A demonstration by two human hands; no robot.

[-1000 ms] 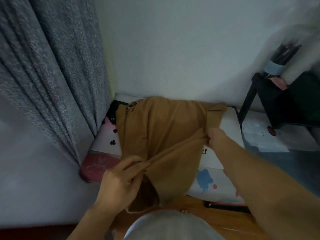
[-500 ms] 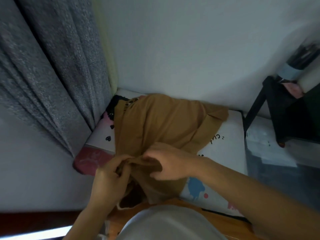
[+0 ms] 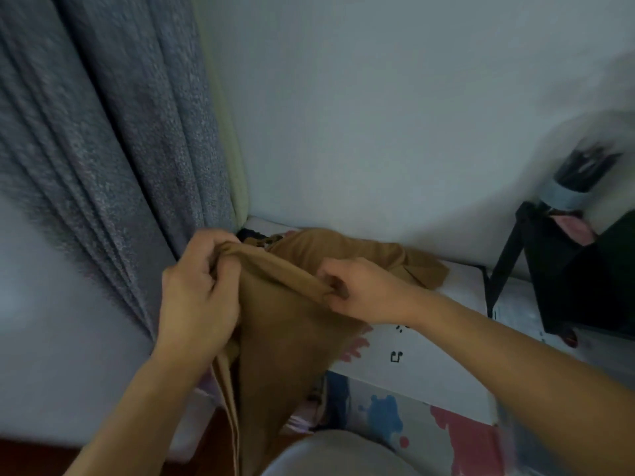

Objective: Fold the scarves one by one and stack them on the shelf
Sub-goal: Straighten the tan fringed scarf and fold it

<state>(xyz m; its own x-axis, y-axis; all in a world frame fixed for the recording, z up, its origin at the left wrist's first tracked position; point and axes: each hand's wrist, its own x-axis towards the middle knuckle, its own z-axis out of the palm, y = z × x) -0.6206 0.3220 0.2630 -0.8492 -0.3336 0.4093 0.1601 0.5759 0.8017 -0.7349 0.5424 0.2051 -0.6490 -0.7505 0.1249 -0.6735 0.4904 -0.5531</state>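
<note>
A brown scarf (image 3: pixel 288 338) is lifted off a white printed surface (image 3: pixel 429 372) in the corner. My left hand (image 3: pixel 196 293) grips its upper edge at the left, close to the curtain. My right hand (image 3: pixel 360 290) pinches the same edge further right, so a fold of cloth stretches between both hands. The rest of the scarf hangs down toward my lap, and a bunched part (image 3: pixel 395 259) lies behind my right hand against the wall. A dark patterned cloth (image 3: pixel 254 235) peeks out beneath it.
A grey curtain (image 3: pixel 103 149) hangs at the left, touching my left hand. The white wall (image 3: pixel 378 115) stands right behind. A black stand (image 3: pixel 556 269) with a holder of dark sticks is at the right. Grey clothing of mine (image 3: pixel 330 455) fills the bottom.
Both hands have risen with the scarf's edge and moved apart, the left toward the curtain. The scarf, earlier spread over the surface, now hangs from my hands.
</note>
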